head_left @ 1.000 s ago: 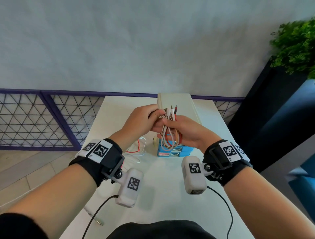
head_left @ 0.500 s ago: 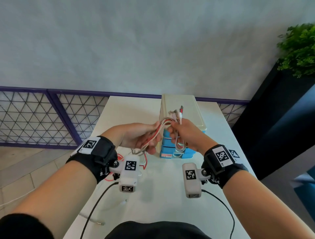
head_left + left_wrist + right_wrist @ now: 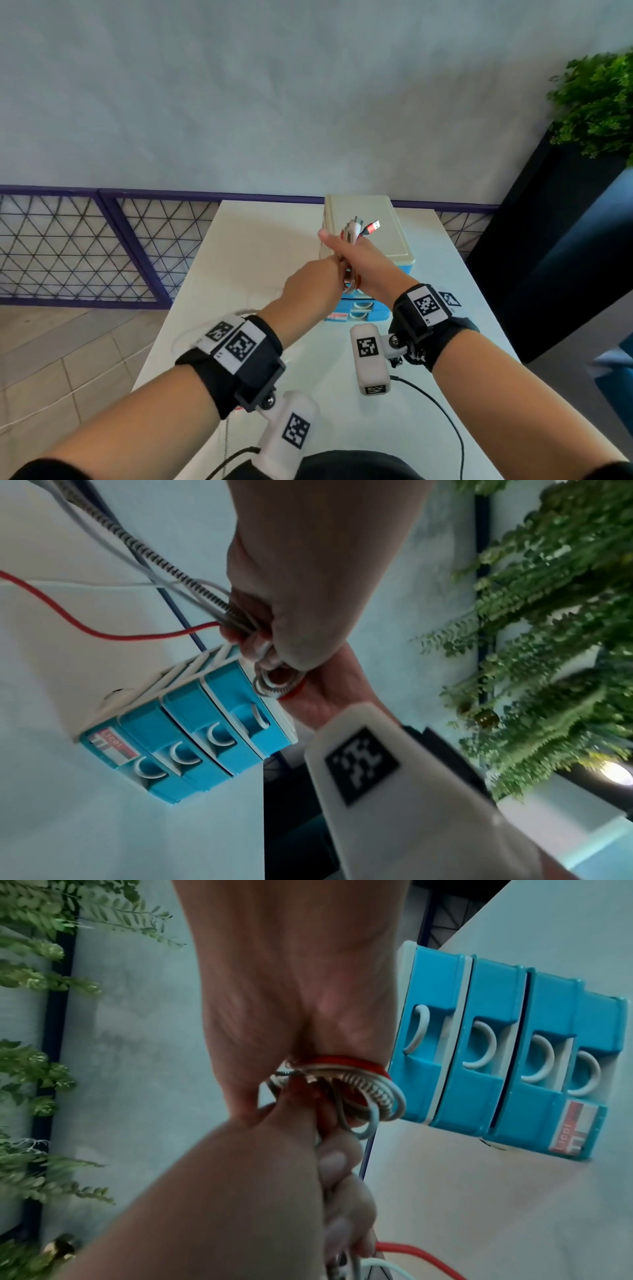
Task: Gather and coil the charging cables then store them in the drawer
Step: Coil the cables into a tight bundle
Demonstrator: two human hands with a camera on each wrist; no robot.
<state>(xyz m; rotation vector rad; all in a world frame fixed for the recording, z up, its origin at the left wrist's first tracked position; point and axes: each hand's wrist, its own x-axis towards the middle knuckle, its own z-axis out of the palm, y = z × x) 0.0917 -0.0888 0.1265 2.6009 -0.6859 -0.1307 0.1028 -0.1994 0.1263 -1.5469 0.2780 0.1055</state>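
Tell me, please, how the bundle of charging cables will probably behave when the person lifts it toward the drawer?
The cable bundle probably stays floppy: loose strands sag from the left hand. The loops may spring open if the right hand relaxes its grip. It looks light, since one hand holds it.

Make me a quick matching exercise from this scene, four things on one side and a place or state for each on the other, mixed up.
1. cable bundle
2. drawer unit
3. plant
4. left hand

A. stands on the white table, drawers shut
B. far right, by the wall
C. looped in the right hand
D. grips the trailing cable strands

Pairs: 1-C, 2-A, 3-B, 4-D
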